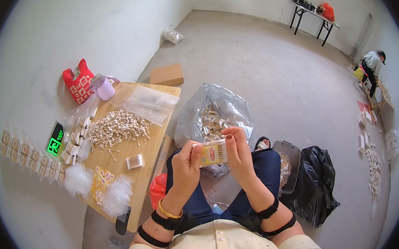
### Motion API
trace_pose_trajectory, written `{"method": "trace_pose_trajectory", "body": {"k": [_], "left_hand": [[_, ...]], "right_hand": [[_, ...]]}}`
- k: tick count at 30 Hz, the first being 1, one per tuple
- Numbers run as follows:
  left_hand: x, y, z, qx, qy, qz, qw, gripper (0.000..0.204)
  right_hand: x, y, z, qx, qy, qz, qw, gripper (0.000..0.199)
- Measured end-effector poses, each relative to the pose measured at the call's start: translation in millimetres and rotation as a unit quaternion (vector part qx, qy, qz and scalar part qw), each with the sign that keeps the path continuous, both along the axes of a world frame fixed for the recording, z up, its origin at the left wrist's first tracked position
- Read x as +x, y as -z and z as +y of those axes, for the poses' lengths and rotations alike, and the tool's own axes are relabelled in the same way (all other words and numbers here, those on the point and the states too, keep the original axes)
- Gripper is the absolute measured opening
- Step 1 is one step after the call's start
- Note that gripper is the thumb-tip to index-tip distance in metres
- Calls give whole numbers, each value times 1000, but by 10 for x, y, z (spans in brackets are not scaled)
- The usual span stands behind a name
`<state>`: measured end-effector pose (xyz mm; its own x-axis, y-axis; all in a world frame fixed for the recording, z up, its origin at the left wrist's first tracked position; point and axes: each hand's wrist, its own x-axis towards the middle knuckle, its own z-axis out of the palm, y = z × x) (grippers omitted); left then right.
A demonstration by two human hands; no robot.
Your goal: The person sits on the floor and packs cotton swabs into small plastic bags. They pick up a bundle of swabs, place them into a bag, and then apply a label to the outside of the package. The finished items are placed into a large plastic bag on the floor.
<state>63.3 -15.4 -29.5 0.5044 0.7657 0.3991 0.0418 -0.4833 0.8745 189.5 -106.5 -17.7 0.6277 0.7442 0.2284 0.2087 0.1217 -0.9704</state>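
Seated, both hands raised over the lap: left hand (185, 165) and right hand (237, 152) gripping either end of a small clear packet of cotton swabs (212, 152). Beside the left knee, a wooden board (140, 176) heaped with loose swabs (117, 126); ahead, an open clear bag of packets (213, 116).
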Motion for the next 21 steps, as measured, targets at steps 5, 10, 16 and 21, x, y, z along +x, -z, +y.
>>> {"method": "trace_pose_trajectory", "body": {"k": [5,10,16,21], "left_hand": [[-6,49,64,78,-68,79,992,42],[23,-54,89,6,-61,32,998,43],[72,38,100,-8,-49,-2,999,37],[32,26,93,-10,-56,4,998,36]], "right_hand": [[-67,17,70,17,66,-76,995,24],[-61,81,143,36,93,-78,992,24],[-14,232,187,54,78,-45,994,25],[-60,274,219,57,45,-5,997,25]]}}
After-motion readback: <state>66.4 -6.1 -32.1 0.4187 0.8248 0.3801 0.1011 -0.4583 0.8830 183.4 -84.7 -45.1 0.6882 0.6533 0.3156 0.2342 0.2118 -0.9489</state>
